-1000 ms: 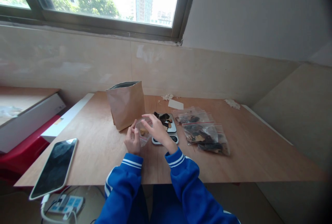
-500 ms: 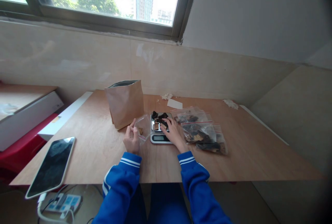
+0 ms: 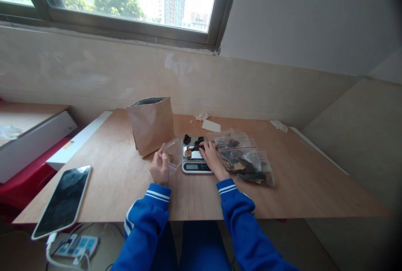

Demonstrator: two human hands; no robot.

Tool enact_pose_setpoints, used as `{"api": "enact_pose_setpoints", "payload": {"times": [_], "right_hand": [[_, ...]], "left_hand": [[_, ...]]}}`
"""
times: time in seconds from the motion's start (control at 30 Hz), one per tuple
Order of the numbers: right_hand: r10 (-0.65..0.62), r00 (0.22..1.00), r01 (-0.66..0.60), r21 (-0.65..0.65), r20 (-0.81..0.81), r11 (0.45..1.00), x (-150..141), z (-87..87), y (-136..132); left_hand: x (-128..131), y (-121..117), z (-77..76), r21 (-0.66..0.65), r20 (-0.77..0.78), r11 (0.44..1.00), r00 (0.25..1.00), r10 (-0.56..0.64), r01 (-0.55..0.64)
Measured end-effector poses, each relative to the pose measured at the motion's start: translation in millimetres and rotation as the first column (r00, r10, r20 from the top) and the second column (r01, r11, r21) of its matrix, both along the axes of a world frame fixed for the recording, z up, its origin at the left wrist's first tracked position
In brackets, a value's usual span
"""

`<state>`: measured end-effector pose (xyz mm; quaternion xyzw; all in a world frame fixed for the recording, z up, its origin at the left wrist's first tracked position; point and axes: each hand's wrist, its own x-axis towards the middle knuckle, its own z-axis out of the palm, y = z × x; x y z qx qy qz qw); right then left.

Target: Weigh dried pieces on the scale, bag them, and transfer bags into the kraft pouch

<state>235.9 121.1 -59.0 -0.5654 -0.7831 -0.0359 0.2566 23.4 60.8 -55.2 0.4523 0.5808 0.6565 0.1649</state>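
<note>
My left hand (image 3: pixel 159 169) pinches the edge of a small clear zip bag (image 3: pixel 172 154) holding a few brown bits. My right hand (image 3: pixel 213 160) rests its fingertips on the steel pan of a digital kitchen scale (image 3: pixel 192 167), among dark dried pieces (image 3: pixel 195 145); whether it grips one is hidden. A stack of filled zip bags (image 3: pixel 240 158) lies just right of that hand. Left of the small bag stands an open kraft paper bag (image 3: pixel 151 127).
A smartphone (image 3: pixel 62 201) lies at the table's front left, its cable running down to a power strip (image 3: pixel 75 246) below. Paper scraps (image 3: pixel 201 117) and a white card (image 3: pixel 211 125) lie along the back wall. A red-and-white object sits beyond the left edge.
My right hand has moved from above the small bag down onto the scale pan. The small bag has lowered with my left hand and now sits beside the scale.
</note>
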Motion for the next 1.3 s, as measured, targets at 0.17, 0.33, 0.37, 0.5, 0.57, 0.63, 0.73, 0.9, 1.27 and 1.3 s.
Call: {"api": "enact_pose_setpoints", "payload": {"times": [0.17, 0.33, 0.37, 0.5, 0.57, 0.63, 0.73, 0.9, 1.27, 1.3], "right_hand": [[-0.009, 0.982, 0.013, 0.018, -0.186, 1.0, -8, 12.8, -4], [0.122, 0.899, -0.118, 0.037, -0.421, 0.992, -45, 47.4, -7], [0.156, 0.873, -0.151, 0.048, -0.461, 0.987, -55, 54.7, -8], [0.29, 0.779, -0.352, -0.006, -0.556, 0.936, -91, 74.0, -16], [0.324, 0.765, -0.434, -0.073, -0.556, 0.898, -98, 76.7, -22], [0.331, 0.777, -0.45, -0.105, -0.536, 0.887, -95, 75.7, -28], [0.268, 0.807, -0.368, -0.093, -0.527, 0.925, -73, 68.7, -35], [0.192, 0.88, -0.279, -0.146, -0.434, 0.949, -40, 45.5, -57], [0.304, 0.899, -0.385, -0.239, -0.314, 0.891, -51, -3.8, -105], [0.295, 0.887, -0.388, -0.227, -0.355, 0.893, -52, 1.9, -102]], "left_hand": [[0, 0, 1.3, 0.007, 0.003, 1.0, 1.0, 0.001, -0.001], [0, 1, 0.1, 0.013, 0.005, 1.0, 1.0, 0.001, -0.001], [0, 1, -0.2, 0.016, 0.003, 1.0, 1.0, 0.004, -0.004], [-1, 2, -1.3, 0.006, 0.015, 1.0, 1.0, 0.009, -0.009], [-2, 2, -1.8, -0.003, 0.039, 1.0, 0.999, -0.007, 0.007], [-2, 2, -2.2, -0.005, 0.055, 1.0, 0.998, -0.017, 0.017], [-1, 2, -2.5, -0.002, 0.058, 1.0, 0.998, -0.007, 0.007], [0, 2, -2.9, -0.008, 0.075, 1.0, 0.997, -0.007, 0.008], [-2, 4, -9.6, 0.033, 0.147, 0.999, 0.989, -0.024, 0.019], [-1, 4, -9.8, 0.043, 0.161, 0.999, 0.987, -0.031, 0.024]]}}
